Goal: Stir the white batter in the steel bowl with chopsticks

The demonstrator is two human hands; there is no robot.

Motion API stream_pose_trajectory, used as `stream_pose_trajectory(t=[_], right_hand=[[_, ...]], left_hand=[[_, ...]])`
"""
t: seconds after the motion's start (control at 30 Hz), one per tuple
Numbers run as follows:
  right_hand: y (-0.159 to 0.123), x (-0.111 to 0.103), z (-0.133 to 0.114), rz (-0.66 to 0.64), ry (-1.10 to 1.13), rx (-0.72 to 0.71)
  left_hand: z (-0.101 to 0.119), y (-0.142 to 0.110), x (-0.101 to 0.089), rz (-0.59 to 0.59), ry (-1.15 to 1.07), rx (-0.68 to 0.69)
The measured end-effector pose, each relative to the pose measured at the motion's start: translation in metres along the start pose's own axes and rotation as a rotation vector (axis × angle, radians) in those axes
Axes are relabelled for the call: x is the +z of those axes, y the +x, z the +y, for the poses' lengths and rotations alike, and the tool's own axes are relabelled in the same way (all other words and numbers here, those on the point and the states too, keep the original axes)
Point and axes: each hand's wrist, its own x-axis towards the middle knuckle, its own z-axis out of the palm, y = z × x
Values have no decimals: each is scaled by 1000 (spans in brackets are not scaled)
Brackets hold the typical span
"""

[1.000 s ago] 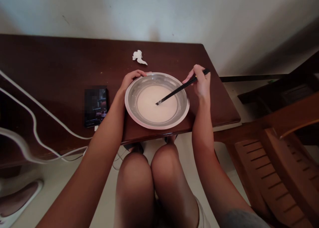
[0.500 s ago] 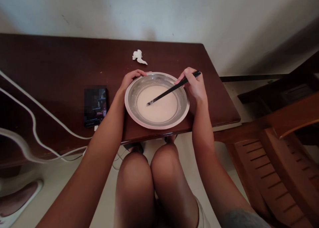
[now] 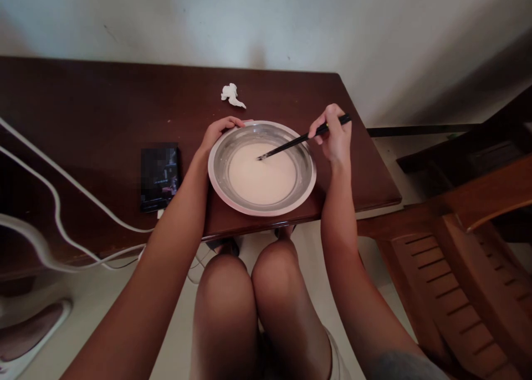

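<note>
A wide metal basin (image 3: 303, 190) rests at the front edge of the dark wooden table, with a pale, milky liquid (image 3: 261, 180) in its bottom. My left hand (image 3: 221, 131) is closed on the basin's far left rim, its fingertips over the edge and the rest of the grip hidden. In my right hand (image 3: 333, 133), above the right side of the basin, black chopsticks (image 3: 291, 143) are held at a slant. Their tips, coated with whitish stuff, are at the liquid near the middle of the basin.
Behind the basin lies a crumpled white tissue (image 3: 232, 95). A phone (image 3: 160, 178) sits on the table (image 3: 83, 108) left of my left forearm, near white cables (image 3: 75, 175). To the right stands a slatted wooden chair (image 3: 440, 280); a wall rises behind the table.
The chopsticks swept left across the liquid with my right hand, then came back right, their tips now farther back in the basin. My left hand and the basin stayed put.
</note>
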Motion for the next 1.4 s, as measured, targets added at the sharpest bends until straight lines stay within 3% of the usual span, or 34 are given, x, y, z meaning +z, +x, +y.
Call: stream_pose_trajectory(t=[0.23, 0.43, 0.6, 0.8, 0.97, 1.17, 1.3, 1.4], right_hand=[[-1, 5, -2, -108, 101, 26], [1, -1, -4, 91, 32, 20], [-2, 3, 0, -93, 70, 52], [1, 0, 3, 23, 123, -36], [0, 2, 2, -146, 106, 62], [2, -1, 5, 67, 51, -2], [0, 3, 6, -87, 33, 21], [0, 1, 6, -63, 16, 0]], left_hand=[[0, 0, -1, 33, 85, 8], [2, -2, 0, 37, 86, -8], [0, 1, -1, 36, 87, -9], [-2, 2, -2, 22, 64, 9], [0, 0, 0, 32, 82, 10], [1, 0, 0, 38, 95, 11], [1, -1, 1, 50, 110, -10], [2, -1, 1, 50, 89, -20]])
